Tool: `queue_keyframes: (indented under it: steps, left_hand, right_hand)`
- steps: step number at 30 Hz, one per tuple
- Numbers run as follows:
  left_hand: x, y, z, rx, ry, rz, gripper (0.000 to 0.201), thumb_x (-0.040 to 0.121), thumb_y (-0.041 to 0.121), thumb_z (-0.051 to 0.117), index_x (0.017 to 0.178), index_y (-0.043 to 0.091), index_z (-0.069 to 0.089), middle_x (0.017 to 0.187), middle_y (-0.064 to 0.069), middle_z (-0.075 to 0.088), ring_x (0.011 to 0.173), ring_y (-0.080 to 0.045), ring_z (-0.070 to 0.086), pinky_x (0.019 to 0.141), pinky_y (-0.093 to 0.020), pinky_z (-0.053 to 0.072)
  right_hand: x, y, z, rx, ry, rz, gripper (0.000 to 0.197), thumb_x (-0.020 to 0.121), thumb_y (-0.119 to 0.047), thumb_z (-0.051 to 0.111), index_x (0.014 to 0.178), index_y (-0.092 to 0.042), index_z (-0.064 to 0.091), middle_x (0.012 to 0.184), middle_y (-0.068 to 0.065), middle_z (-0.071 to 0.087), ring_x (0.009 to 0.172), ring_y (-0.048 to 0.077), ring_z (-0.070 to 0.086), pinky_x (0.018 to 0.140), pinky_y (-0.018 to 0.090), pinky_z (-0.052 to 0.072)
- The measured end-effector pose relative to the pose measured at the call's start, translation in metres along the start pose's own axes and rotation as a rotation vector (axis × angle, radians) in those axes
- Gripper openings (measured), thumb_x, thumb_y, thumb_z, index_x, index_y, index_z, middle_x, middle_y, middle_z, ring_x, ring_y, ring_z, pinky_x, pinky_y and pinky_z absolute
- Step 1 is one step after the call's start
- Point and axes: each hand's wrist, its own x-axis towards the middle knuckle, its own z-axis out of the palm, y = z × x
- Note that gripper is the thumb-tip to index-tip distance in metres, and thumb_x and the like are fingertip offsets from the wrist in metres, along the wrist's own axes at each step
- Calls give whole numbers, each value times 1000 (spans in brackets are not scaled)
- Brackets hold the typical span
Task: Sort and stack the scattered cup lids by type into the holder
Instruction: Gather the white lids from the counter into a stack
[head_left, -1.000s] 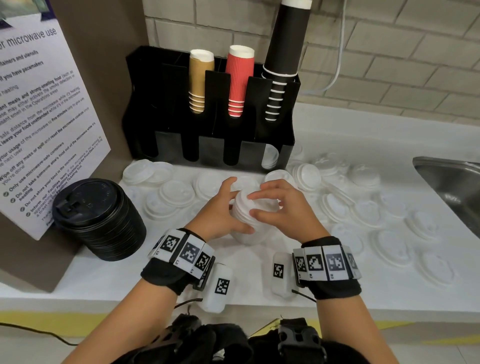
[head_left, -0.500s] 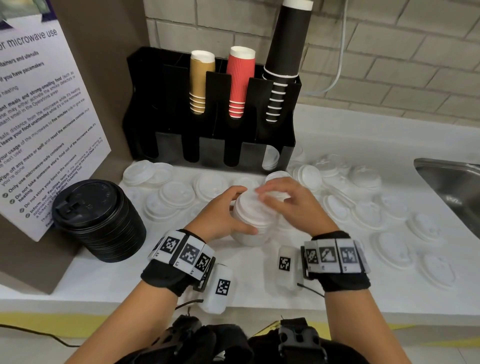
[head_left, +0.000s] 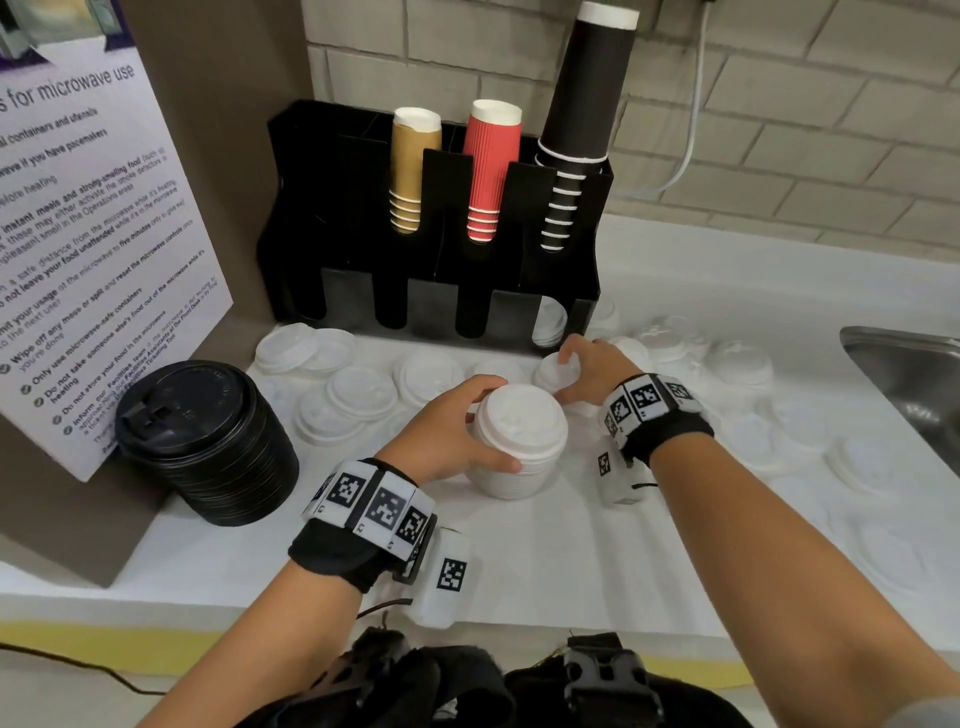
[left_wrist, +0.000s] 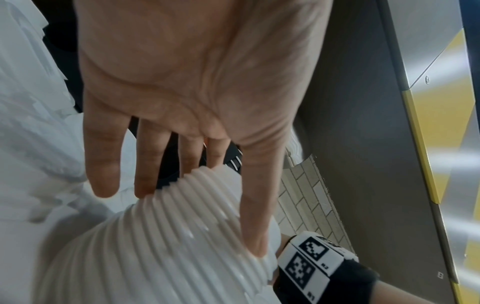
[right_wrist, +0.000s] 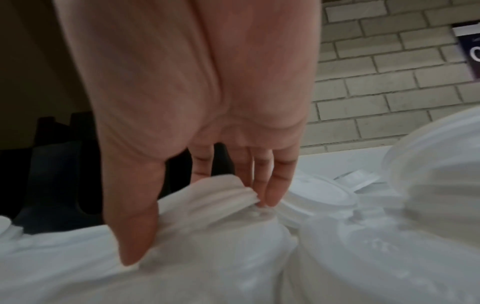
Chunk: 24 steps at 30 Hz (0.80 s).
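Gripping the white lid stack (head_left: 519, 441) on the desk (head_left: 571, 561), your left hand (head_left: 457, 436) hides its near side. Your right hand (head_left: 587, 369) pinches a loose lid (head_left: 553, 371) before the holder (head_left: 436, 291); white-on-white blurs its edges.

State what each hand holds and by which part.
Left hand grips the stack of white lids by its ribbed side. Right hand pinches a small white lid by its rim.

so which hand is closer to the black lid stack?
Left. The left hand grips the white lid stack, just right of the black lid stack; the right hand is farther right, on a small white lid.
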Motion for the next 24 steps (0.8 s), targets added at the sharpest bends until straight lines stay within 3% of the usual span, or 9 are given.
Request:
queue_keyframes:
  steps: [5,10,13,17,24]
  left_hand:
    - [1,0,-1,-3,-10,-20,78,65,12,89,129,28,49,123,15,54,118,-11,50,95,-22,40]
    - [0,2,-2,-15,-17,-35,77,65,13,89,128,31,49,123,16,52,115,-11,51,94,-24,40]
    - [-1,3,-3,-11,-15,-34,78,65,13,89,129,30,49,126,13,53,116,-13,51,97,-27,42]
    - [-1,6,-3,2,-17,-43,79,64,12,89,129,29,48,126,11,53,115,-14,51,98,-30,43]
    - [-1,8,-2,22,-24,-48,80,64,12,89,131,28,49,130,9,53,118,-17,51,104,-36,43]
  right_hand:
    - [2,3,-14,88,25,-36,52,75,-27,78,114,-15,46,117,11,49,93,25,48,77,30,38]
    - [1,-4,-40,439,-5,-197,51,74,-32,81,114,-22,51,119,2,54,105,21,55,89,29,44]
    - [6,-1,-38,230,-15,-105,51,76,-36,78,118,-18,55,125,5,55,111,21,53,88,24,38]
    - [12,9,-17,-31,-87,6,78,70,-35,82,136,-17,46,136,7,51,123,26,49,87,26,35]
    - [13,17,-5,-37,-73,-88,77,67,-28,83,132,-23,43,123,10,53,104,27,54,80,32,42]
